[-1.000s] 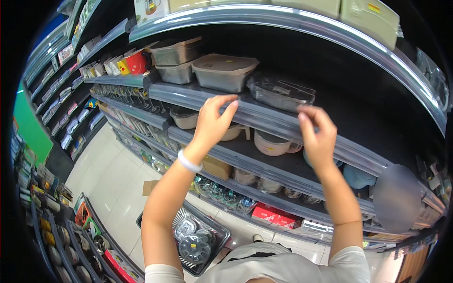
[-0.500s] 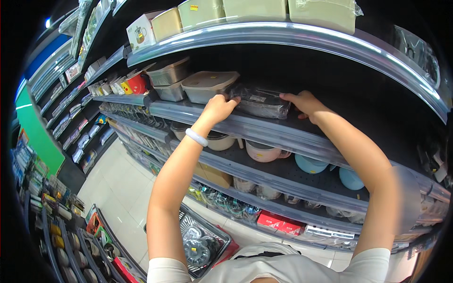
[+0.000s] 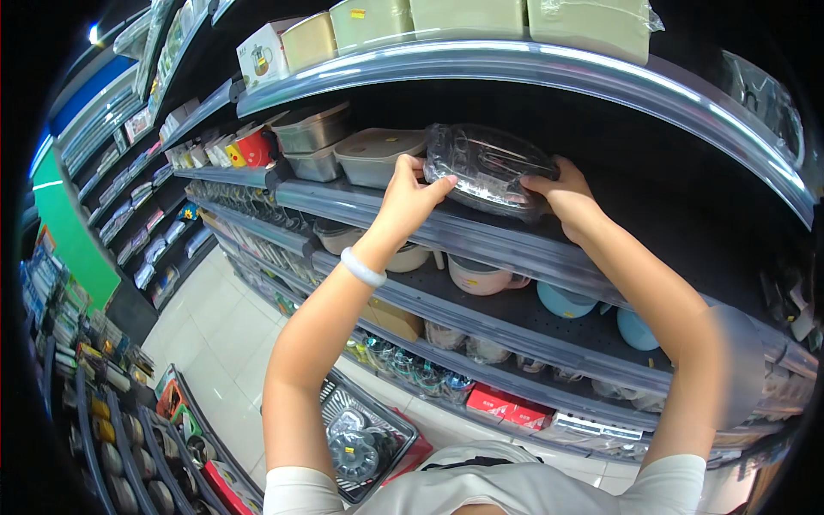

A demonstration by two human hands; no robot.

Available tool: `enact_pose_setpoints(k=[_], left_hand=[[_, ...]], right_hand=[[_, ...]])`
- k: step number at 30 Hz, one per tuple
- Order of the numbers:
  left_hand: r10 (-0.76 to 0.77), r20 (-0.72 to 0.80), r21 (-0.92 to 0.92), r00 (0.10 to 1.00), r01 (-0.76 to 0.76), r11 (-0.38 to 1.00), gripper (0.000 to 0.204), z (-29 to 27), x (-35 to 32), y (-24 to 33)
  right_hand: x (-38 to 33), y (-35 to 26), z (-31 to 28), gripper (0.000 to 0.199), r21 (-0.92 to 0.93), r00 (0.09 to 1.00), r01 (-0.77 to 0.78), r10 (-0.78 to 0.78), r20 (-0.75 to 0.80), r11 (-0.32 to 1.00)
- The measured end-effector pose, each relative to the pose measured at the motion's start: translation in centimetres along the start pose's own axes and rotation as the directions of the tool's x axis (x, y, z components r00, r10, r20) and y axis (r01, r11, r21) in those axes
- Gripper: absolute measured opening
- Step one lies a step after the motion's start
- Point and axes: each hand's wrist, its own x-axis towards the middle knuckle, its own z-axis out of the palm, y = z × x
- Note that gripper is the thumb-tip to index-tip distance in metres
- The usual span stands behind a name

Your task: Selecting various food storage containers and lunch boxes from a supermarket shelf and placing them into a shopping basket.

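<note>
A dark, lidded container (image 3: 489, 163) in shiny clear plastic wrap is held between my two hands above the front of the shelf, tilted so its top faces me. At its left end, my left hand (image 3: 410, 190) grips it, thumb on the near side. My right hand (image 3: 568, 197) closes on the right end, thumb in front and fingers partly hidden behind. Just left of the container, a grey lidded metal box (image 3: 378, 154) stands on the same shelf, with stacked metal boxes (image 3: 311, 142) farther left.
Pale green bins (image 3: 468, 17) line the shelf above. On the shelf below are a pink pot (image 3: 481, 276) and blue bowls (image 3: 565, 298). A dark shopping basket (image 3: 386, 429) holding plastic-wrapped goods sits low by my body. Another rack (image 3: 129, 455) stands at the left.
The wrapped container has been lifted off the shelf and tipped up toward me. Both hands have shifted slightly right with it, and their grip is firmer around its ends.
</note>
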Motion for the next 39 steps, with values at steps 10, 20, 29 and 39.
enact_pose_setpoints(k=[10,20,29,39], left_hand=[[-0.1,-0.041,-0.314,0.994,0.082,0.946,0.033,-5.9,-10.4,3.1],[-0.335,-0.327,-0.32,0.883,0.23,0.919,0.033,-15.5,-21.4,1.0],[-0.635,-0.543,-0.526,0.55,0.366,0.767,0.031,-23.1,-33.7,-6.6],[-0.812,-0.581,-0.753,0.061,0.338,0.564,0.047,-25.6,-46.2,-21.9]], right_hand=[[-8.3,-4.0,3.1,0.075,0.05,0.946,0.314,-0.317,0.071,0.948],[-10.7,0.9,16.0,0.076,0.17,0.858,0.244,-0.295,0.42,0.955],[-14.1,8.9,33.3,0.077,0.235,0.582,-0.352,0.015,0.813,0.906],[-22.0,27.0,49.2,0.05,-0.198,0.375,-0.497,0.415,0.829,0.845]])
